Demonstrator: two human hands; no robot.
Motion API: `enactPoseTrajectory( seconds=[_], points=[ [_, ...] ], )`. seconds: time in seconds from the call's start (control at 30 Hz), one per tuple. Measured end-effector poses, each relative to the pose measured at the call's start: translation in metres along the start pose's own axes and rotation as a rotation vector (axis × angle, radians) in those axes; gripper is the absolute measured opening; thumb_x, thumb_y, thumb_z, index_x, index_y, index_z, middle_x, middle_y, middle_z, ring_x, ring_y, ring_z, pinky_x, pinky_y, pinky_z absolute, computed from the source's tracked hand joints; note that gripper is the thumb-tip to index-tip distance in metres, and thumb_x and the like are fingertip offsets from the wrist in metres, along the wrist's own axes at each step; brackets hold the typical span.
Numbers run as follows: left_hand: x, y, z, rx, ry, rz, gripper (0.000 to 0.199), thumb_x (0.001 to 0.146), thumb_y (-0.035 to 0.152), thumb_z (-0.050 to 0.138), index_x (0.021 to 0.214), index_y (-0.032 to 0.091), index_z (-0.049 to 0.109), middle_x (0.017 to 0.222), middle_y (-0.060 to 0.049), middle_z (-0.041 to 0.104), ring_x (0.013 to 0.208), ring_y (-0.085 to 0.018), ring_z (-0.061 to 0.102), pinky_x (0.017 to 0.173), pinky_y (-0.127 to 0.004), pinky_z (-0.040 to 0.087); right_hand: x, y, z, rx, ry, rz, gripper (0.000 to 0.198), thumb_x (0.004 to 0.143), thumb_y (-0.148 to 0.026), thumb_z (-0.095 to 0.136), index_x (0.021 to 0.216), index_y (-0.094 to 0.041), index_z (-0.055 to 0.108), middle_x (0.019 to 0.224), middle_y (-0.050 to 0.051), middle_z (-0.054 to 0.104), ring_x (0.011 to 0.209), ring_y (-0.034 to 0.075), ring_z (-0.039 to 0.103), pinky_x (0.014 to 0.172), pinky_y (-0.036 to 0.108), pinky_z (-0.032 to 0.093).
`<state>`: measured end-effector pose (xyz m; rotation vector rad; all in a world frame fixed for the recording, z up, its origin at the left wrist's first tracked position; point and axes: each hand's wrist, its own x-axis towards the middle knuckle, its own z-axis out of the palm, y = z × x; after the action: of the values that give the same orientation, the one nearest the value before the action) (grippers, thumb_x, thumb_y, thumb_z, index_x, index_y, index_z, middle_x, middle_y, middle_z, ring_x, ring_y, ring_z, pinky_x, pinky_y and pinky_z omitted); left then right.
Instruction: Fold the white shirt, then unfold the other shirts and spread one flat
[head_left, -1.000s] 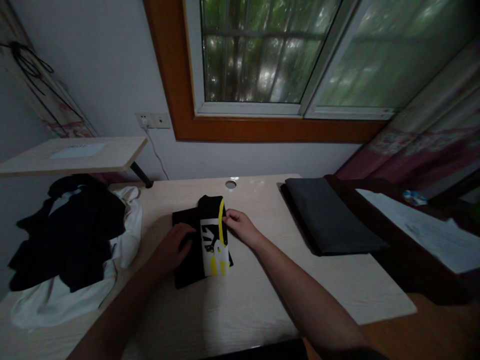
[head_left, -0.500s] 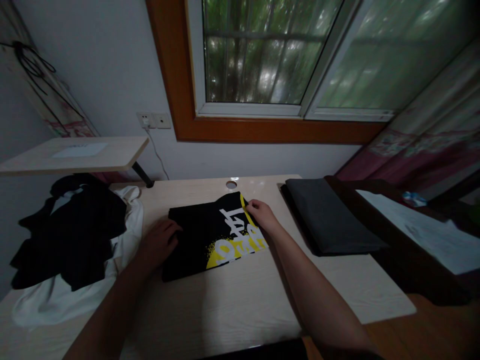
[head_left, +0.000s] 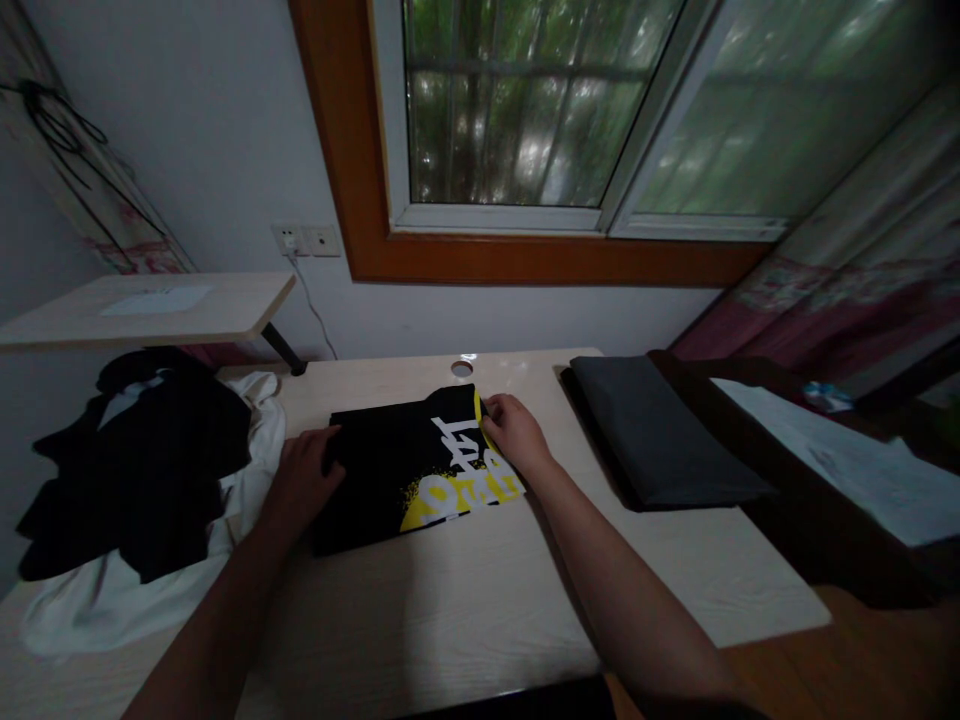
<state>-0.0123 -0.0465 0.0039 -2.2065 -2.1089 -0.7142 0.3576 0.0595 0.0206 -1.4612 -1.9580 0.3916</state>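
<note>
A folded black T-shirt (head_left: 382,460) with a white and yellow lettered print lies flat on the pale wooden table, a little left of centre. At its left edge rests my left hand (head_left: 300,482), thumb and fingers apart and touching the cloth. My right hand (head_left: 519,436) has its fingers closed on the yellow-trimmed right edge, near the far corner. The fingertips of the right hand are partly hidden by the hand itself.
Black clothing (head_left: 142,460) lies heaped on white cloth (head_left: 97,610) at the left, beside a raised shelf (head_left: 225,310). Dark grey folded items (head_left: 660,430) sit at the right. A round hole (head_left: 462,369) is near the table's back edge.
The T-shirt has slid slightly to the left, and my right hand has moved left with it. My left hand has shifted left, from lying on the cloth to its edge.
</note>
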Motion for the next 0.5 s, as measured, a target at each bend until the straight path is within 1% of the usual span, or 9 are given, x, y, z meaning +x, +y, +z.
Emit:
enactPoseTrajectory(
  seconds=[0.07, 0.17, 0.3, 0.4, 0.5],
  points=[
    [0.000, -0.002, 0.001, -0.007, -0.003, -0.037, 0.058, 0.080, 0.025, 0.056, 0.137, 0.016, 0.051, 0.123, -0.013, 0.060, 0.116, -0.030, 0.053, 0.106, -0.049, 0.041, -0.001, -0.002, 0.000, -0.006, 0.002, -0.044, 0.027, 0.080, -0.017, 0.060, 0.106, -0.020, 0.063, 0.093, 0.003, 0.062, 0.083, 0.017, 0.057, 0.076, 0.027, 0.043],
    [0.001, -0.002, 0.000, -0.036, -0.008, -0.087, 0.057, 0.080, 0.027, 0.056, 0.136, 0.016, 0.053, 0.115, -0.010, 0.062, 0.107, -0.028, 0.057, 0.103, -0.047, 0.044, -0.002, -0.004, 0.002, -0.028, -0.025, -0.134, 0.023, 0.083, -0.017, 0.060, 0.105, -0.020, 0.064, 0.090, 0.003, 0.060, 0.086, 0.019, 0.057, 0.080, 0.029, 0.045],
    [0.002, 0.002, -0.005, -0.102, -0.024, -0.160, 0.053, 0.082, 0.033, 0.057, 0.132, 0.016, 0.055, 0.099, -0.007, 0.064, 0.094, -0.026, 0.059, 0.092, -0.042, 0.049, -0.004, -0.007, 0.006, -0.046, -0.066, -0.229, 0.021, 0.086, -0.016, 0.060, 0.105, -0.020, 0.067, 0.093, 0.005, 0.061, 0.093, 0.020, 0.057, 0.087, 0.031, 0.045],
    [0.003, 0.006, -0.008, -0.136, -0.027, -0.198, 0.049, 0.084, 0.038, 0.057, 0.129, 0.017, 0.057, 0.091, -0.005, 0.063, 0.088, -0.025, 0.060, 0.085, -0.040, 0.051, -0.004, -0.006, 0.009, -0.049, -0.084, -0.248, 0.020, 0.087, -0.015, 0.060, 0.104, -0.020, 0.068, 0.095, 0.005, 0.062, 0.094, 0.020, 0.057, 0.088, 0.031, 0.045],
    [0.002, 0.008, -0.009, -0.161, 0.005, -0.182, 0.046, 0.084, 0.038, 0.058, 0.127, 0.019, 0.058, 0.088, -0.004, 0.063, 0.085, -0.023, 0.060, 0.082, -0.039, 0.051, -0.005, -0.005, 0.009, -0.052, -0.090, -0.243, 0.020, 0.088, -0.016, 0.060, 0.106, -0.020, 0.069, 0.096, 0.006, 0.062, 0.094, 0.020, 0.057, 0.089, 0.032, 0.046]
  ],
)
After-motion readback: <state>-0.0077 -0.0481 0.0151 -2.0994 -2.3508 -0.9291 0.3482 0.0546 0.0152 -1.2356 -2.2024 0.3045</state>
